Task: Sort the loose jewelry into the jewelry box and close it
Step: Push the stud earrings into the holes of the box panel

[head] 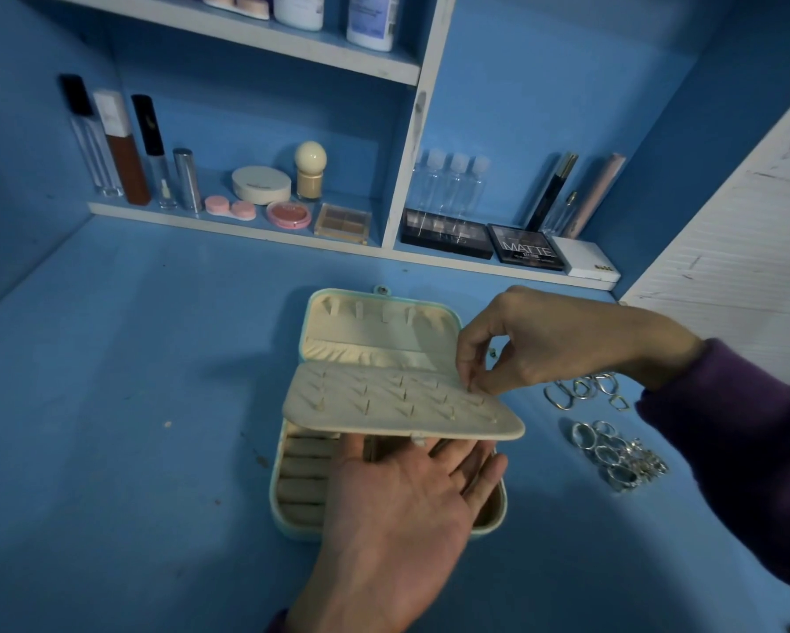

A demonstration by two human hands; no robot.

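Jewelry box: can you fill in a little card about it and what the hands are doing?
box: jewelry box, lid open
earring panel: lifted above the tray
left hand: palm up, propping the panel from below
right hand: fingers pinch the panel's right edge
loose jewelry: rings and hoops on the table, right of the box

Both hands are bare here, left hand and right hand. The right arm's got a dark purple long sleeve, soft-looking fabric, snug at the wrist. A sliver of matching purple cuff shows at the left wrist.
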